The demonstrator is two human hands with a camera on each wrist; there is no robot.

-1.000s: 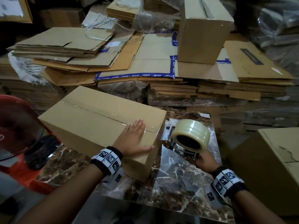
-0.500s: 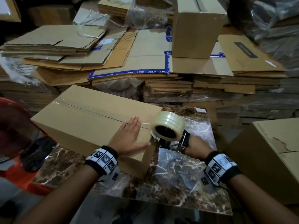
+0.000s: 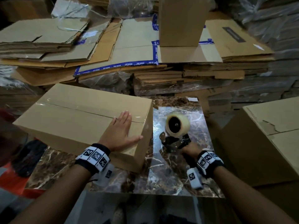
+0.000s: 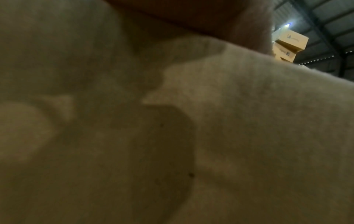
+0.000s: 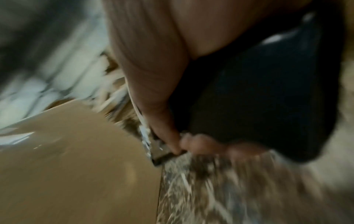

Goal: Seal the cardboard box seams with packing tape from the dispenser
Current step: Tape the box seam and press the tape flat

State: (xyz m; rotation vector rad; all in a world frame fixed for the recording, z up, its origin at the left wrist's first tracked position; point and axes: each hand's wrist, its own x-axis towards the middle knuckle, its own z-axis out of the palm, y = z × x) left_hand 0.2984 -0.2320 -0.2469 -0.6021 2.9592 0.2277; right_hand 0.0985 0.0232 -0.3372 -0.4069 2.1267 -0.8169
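I am looking at the cardboard box [image 3: 77, 120] lying on the left part of the marble table [image 3: 169, 175], its top flaps closed and a strip of clear tape [image 3: 90, 109] shining along the centre seam from the far left edge to the right end. My left hand [image 3: 119, 135] is lying flat on the box top near its right end, fingers straight and together over the seam, thumb spread toward the box's right edge, holding nothing. In the left wrist view I am seeing only blurred cardboard close up. To the right of the box, apart from it, my right hand [image 3: 190, 149] is wrapping its fingers round the black handle of the tape dispenser [image 3: 175, 138], and the roll of clear tape [image 3: 177, 126] is standing at the far end over the bare table. The right wrist view is smeared, but I am seeing my fingertips [image 5: 188, 141] curled against the dark handle beside the box wall. Stacks of flattened cartons [image 3: 113, 50] are piling up behind the table, an upright box [image 3: 181, 21] is standing on them, and another large box [image 3: 267, 138] is sitting at the right.
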